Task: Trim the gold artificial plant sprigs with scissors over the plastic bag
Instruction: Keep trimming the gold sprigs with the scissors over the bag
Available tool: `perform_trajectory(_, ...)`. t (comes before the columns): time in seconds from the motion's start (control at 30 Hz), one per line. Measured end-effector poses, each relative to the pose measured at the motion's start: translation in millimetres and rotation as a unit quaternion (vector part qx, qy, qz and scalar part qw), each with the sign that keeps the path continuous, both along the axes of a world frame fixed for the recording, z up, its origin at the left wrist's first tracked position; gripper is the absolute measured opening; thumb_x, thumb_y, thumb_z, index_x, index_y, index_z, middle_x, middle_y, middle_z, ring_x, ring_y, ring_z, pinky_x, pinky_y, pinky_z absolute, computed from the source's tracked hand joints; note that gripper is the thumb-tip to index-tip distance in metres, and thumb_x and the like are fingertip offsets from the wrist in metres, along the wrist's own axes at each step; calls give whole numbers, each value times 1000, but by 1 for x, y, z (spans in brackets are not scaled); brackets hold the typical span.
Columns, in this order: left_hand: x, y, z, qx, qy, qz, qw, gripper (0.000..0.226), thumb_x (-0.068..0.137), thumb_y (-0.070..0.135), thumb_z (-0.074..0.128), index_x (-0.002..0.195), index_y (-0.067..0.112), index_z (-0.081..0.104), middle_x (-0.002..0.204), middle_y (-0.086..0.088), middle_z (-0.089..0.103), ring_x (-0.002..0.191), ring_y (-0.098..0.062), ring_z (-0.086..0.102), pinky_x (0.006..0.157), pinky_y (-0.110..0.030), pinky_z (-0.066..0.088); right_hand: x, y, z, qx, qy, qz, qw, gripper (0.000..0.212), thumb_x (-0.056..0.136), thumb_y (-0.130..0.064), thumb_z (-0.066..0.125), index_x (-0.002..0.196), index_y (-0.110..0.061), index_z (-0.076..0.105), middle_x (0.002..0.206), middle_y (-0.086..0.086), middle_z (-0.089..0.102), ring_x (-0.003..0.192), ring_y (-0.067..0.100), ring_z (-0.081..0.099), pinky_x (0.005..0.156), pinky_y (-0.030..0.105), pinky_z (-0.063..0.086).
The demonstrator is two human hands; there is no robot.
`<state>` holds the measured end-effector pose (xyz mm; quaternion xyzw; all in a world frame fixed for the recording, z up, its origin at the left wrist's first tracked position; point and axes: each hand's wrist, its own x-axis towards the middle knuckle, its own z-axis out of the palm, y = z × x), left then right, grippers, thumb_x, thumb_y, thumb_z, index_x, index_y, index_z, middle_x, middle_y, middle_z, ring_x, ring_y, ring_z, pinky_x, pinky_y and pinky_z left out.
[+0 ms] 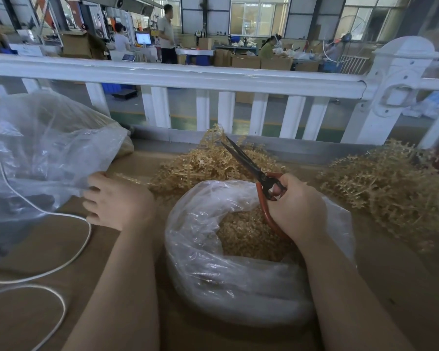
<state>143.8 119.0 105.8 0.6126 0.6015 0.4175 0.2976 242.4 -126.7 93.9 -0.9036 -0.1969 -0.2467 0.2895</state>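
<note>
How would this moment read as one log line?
right hand: grips scissors | left hand: on big bag | no sprig being cut

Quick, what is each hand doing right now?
Left hand: grips the edge of the big bag.
Right hand: holds the scissors, blades slightly apart.

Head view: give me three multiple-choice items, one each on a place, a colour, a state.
1. Where is the right hand?
A. over the open clear plastic bag of gold trimmings
B. on the white railing
C. under the table

2. What colour are the handles of the long-bladed scissors?
A. blue
B. red
C. white

3. What is the left hand doing?
A. pinching the large clear plastic bag
B. holding a sprig
C. hanging idle

Key: 1 A, the hand is above that bag's mouth; 2 B, red loops show; 3 A, the fingers pinch its film.
</note>
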Motion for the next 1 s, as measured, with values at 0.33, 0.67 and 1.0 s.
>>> perform_trajectory(0.33,5,-23,1,294,61,-184,936,37,77,-2,56,108,15,69,121,-16,56,115,-38,48,94,-47,29,-1,0,0,-38,20,11,999,31,86,-61,61,79,-33,50,56,-18,50,51,0,46,44,19,31)
perform_trajectory(0.67,22,-26,-22,215,282,-405,843,43,103,38,39,146,41,40,158,-2,27,144,-29,21,115,-57,14,6,-1,-2,-100,98,29,990,40,85,-68,56,70,-33,48,57,-14,56,53,3,52,44,23,30)
perform_trajectory(1.0,21,-32,-12,299,180,-303,887,21,90,18,60,111,18,64,125,-9,52,123,-30,37,107,-48,19,6,0,-1,-110,108,29,988,40,86,-67,55,71,-31,49,58,-13,56,54,4,52,45,23,30)
